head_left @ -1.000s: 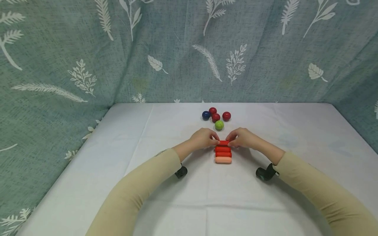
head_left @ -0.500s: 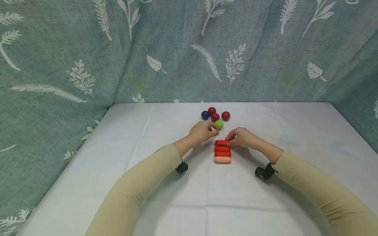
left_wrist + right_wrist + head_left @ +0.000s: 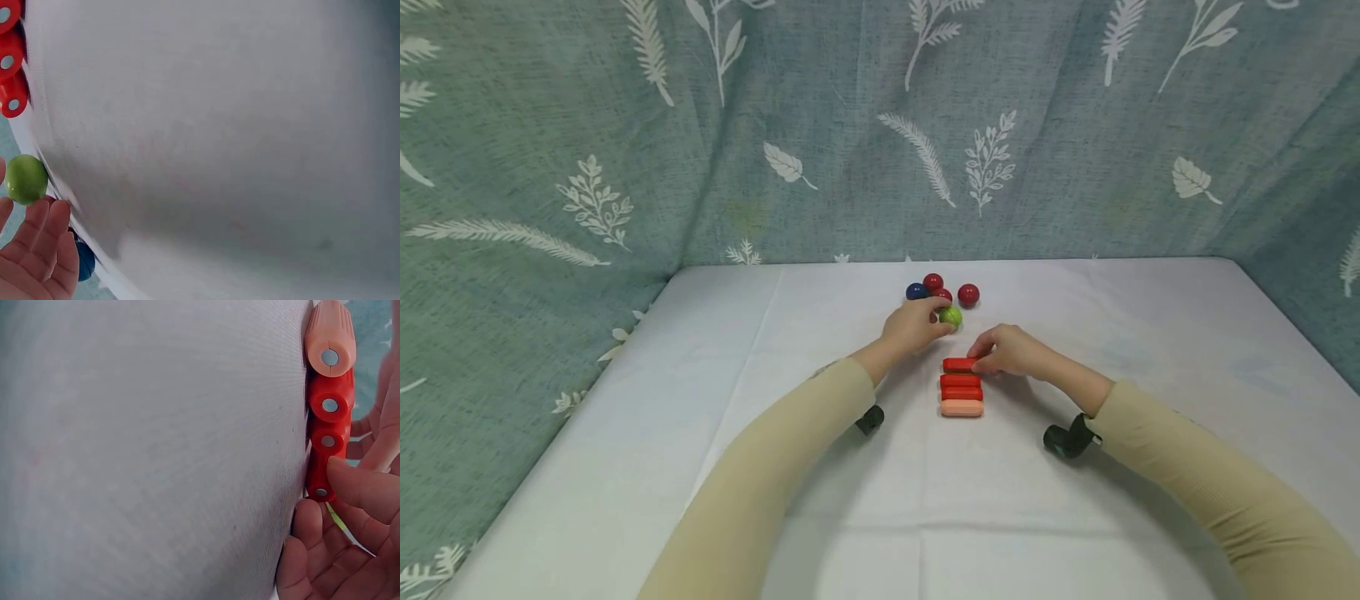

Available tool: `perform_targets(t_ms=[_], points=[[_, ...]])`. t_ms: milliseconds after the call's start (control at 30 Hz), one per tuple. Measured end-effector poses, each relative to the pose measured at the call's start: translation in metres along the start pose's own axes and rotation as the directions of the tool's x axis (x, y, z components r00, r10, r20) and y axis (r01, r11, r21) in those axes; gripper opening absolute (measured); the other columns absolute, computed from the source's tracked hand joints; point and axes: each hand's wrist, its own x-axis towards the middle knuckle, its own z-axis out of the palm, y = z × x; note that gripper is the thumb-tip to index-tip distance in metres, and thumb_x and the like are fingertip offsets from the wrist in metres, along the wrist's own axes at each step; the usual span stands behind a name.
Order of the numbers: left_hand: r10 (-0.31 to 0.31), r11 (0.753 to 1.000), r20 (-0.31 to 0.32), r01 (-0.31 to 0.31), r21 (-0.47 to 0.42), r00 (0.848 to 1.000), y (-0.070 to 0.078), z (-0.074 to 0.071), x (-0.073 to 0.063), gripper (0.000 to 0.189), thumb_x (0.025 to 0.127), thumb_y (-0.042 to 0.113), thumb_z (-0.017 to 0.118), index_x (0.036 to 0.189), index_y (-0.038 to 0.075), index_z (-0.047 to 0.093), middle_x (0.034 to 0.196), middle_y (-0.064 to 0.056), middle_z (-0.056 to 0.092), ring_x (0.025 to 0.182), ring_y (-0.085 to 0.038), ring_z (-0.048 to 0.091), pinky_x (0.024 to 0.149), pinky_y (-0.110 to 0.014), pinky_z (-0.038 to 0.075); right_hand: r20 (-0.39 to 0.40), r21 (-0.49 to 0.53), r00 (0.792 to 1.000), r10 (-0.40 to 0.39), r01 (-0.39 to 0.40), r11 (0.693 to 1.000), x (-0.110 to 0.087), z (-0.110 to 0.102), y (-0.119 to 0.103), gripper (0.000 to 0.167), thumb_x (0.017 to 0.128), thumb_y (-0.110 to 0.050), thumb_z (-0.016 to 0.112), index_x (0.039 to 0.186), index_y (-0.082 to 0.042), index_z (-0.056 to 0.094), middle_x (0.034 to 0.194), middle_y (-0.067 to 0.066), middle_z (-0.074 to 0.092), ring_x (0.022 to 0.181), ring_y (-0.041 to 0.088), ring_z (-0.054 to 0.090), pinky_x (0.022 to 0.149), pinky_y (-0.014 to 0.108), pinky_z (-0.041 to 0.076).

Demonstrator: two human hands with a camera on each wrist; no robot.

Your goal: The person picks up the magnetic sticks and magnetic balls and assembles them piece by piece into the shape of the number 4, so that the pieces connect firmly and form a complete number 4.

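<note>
Thumb and index finger of my left hand (image 3: 914, 323) straddle a green ball (image 3: 951, 317) on the white table. In the left wrist view the fingertips lie right against that ball (image 3: 26, 179), the other fingers fairly straight below it. My right hand (image 3: 1015, 352) pinches the right end of the farthest red magnetic stick (image 3: 956, 365). Nearer stand two more red sticks (image 3: 960, 381) and a peach stick (image 3: 961, 408), side by side in one row. Pale discs show in their ends, as on the peach stick (image 3: 329, 357) in the right wrist view.
Behind the green ball sit a blue ball (image 3: 916, 291) and three dark red balls, one standing apart at the right (image 3: 968, 295). A green leaf-patterned cloth (image 3: 850, 125) hangs beyond the table's far edge. A black wrist camera (image 3: 1066, 440) sits under the right sleeve.
My left hand has let go of the farthest red stick's left end and moved away from me to the green ball. The right hand has kept its pinch on the stick.
</note>
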Motion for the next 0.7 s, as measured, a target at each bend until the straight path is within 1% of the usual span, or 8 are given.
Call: perform_targets(t_ms=[300, 467, 567, 700], points=[[-0.023, 0.999, -0.011, 0.024, 0.047, 1.000, 0.0045, 0.0082, 0.0047, 0.050, 0.086, 0.036, 0.062, 0.132, 0.024, 0.049, 0.103, 0.000, 0.062, 0.085, -0.013, 0.054, 0.071, -0.028, 0.046, 0.002, -0.005, 1.000, 0.002, -0.002, 1.000, 0.0010, 0.0008, -0.0004, 0.017, 0.083, -0.009, 0.064, 0.099, -0.003, 0.067, 0.080, 0.004, 0.060, 0.065, 0.014, 0.049, 0.057, 0.022, 0.041], [-0.033, 0.999, -0.031, 0.034, 0.030, 0.999, 0.0051, 0.0101, 0.0068, 0.047, 0.084, 0.035, 0.065, 0.127, 0.020, 0.053, 0.109, -0.001, 0.062, 0.090, -0.013, 0.055, 0.080, -0.031, 0.047, 0.006, -0.010, 1.000, 0.003, -0.003, 1.000, 0.0016, 0.0007, 0.0001, 0.017, 0.084, -0.009, 0.064, 0.100, -0.003, 0.067, 0.082, 0.004, 0.060, 0.066, 0.015, 0.049, 0.058, 0.022, 0.041], [-0.036, 0.999, -0.025, 0.036, 0.023, 0.999, 0.0050, 0.0096, 0.0072, 0.045, 0.083, 0.035, 0.066, 0.123, 0.017, 0.055, 0.110, -0.001, 0.062, 0.093, -0.013, 0.056, 0.083, -0.032, 0.046, 0.007, -0.008, 1.000, 0.003, -0.003, 1.000, 0.0012, 0.0005, 0.0007, 0.017, 0.084, -0.009, 0.064, 0.100, -0.003, 0.066, 0.081, 0.004, 0.059, 0.066, 0.015, 0.049, 0.058, 0.022, 0.041], [-0.049, 0.999, -0.007, 0.049, 0.003, 0.999, 0.0042, 0.0084, 0.0068, 0.042, 0.083, 0.035, 0.067, 0.119, 0.015, 0.056, 0.110, -0.001, 0.062, 0.093, -0.013, 0.055, 0.083, -0.031, 0.046, 0.013, -0.003, 1.000, -0.006, 0.006, 1.000, 0.0013, 0.0002, 0.0008, 0.017, 0.084, -0.008, 0.064, 0.100, -0.002, 0.066, 0.080, 0.004, 0.059, 0.065, 0.015, 0.049, 0.058, 0.023, 0.040]])
